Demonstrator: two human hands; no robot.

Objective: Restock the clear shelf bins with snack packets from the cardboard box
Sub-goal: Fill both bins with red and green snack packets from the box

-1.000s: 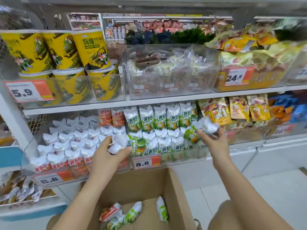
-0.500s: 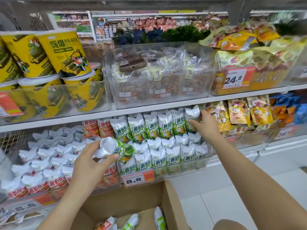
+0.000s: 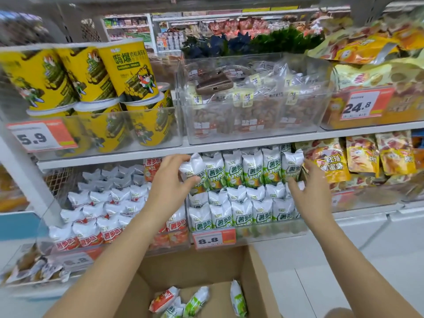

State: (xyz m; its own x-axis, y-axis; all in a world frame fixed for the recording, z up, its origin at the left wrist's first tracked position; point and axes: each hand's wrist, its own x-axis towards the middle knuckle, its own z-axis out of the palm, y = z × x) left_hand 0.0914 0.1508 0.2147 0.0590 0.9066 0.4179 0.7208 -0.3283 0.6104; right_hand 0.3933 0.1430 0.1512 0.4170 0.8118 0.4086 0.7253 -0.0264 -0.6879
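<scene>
Left grip point(image 3: 171, 180) pinches green packet point(image 3: 195, 173) into back row; right grip point(image 3: 306, 187) spread beside it.

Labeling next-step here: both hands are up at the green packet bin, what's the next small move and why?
Probably let the left hand release the end packet it grips into the back row, then reach down to the cardboard box. The right hand is open, steadying the row's other end, and loose packets remain in the box.
</scene>
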